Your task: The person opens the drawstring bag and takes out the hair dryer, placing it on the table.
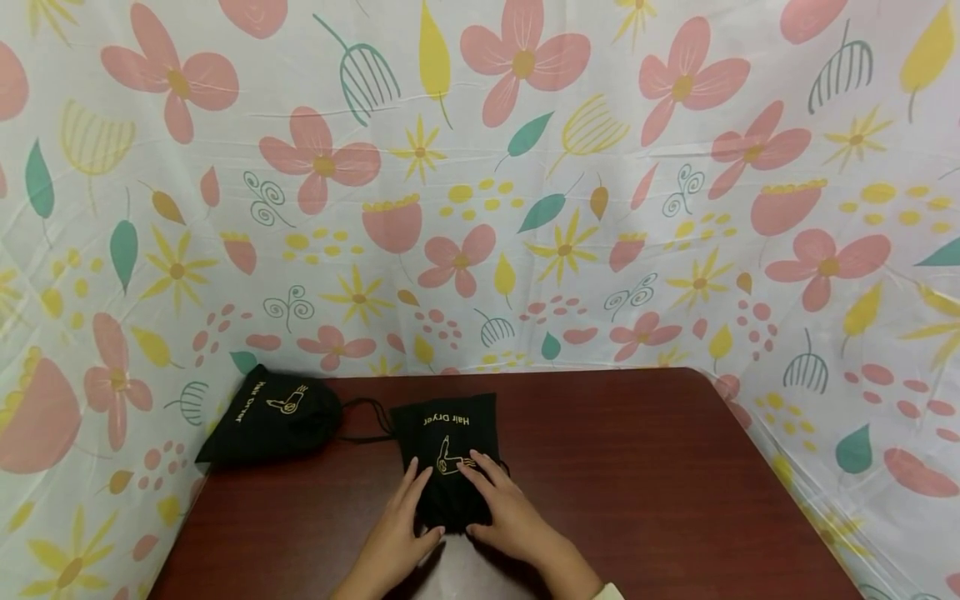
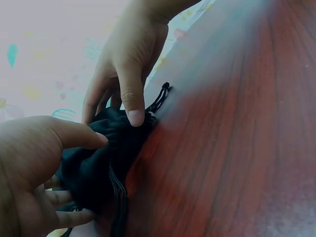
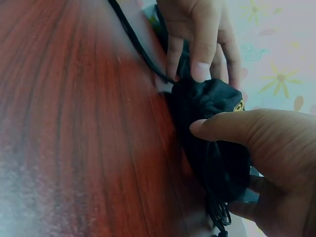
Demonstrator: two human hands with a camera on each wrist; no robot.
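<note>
A black drawstring pouch (image 1: 450,425) printed with "Hair Dryer" and a gold dryer outline lies on the table, its gathered mouth toward me and its lettering upside down. My left hand (image 1: 397,521) rests on the pouch's left side, my right hand (image 1: 513,512) on its right, fingers extended over the top. Both thumbs touch the near gathered end. In the left wrist view, the left thumb lies against the dark cloth (image 2: 123,136) and the cords hang beside it. The right wrist view shows the right thumb on the folds (image 3: 212,94). The pouch's underside is hidden.
A second black "Hair Dryer" pouch (image 1: 281,417) lies at the table's back left edge, its black cord (image 1: 367,417) reaching the middle pouch. The reddish-brown wooden table (image 1: 637,483) meets a flower-printed curtain (image 1: 555,275) behind and at both sides.
</note>
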